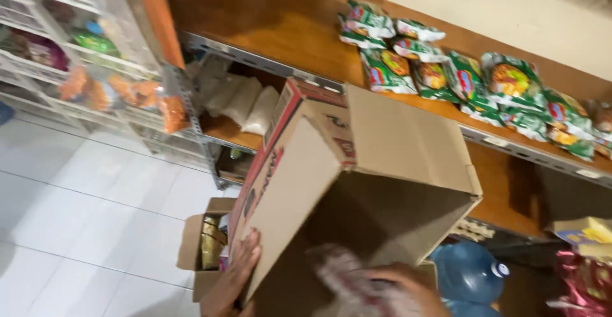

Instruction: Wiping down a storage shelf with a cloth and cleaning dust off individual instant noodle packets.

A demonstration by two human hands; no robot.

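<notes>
Cardboard box [357, 183] touches left hand [239, 272] fingers [250, 248].

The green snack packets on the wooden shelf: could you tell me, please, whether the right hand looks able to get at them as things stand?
Probably not at once: the right hand is down inside the tilted brown cardboard box, whose raised wall stands between it and the green snack packets.

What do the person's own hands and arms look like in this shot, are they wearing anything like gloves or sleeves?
Both hands are bare: no gloves on the left hand or the right hand. No ring, watch or bracelet shows, though the picture is blurred by motion. Only a short stretch of the left wrist is in view and it is uncovered; no sleeve reaches it. The right forearm is cut off by the lower edge, so any sleeve there cannot be told.
</notes>
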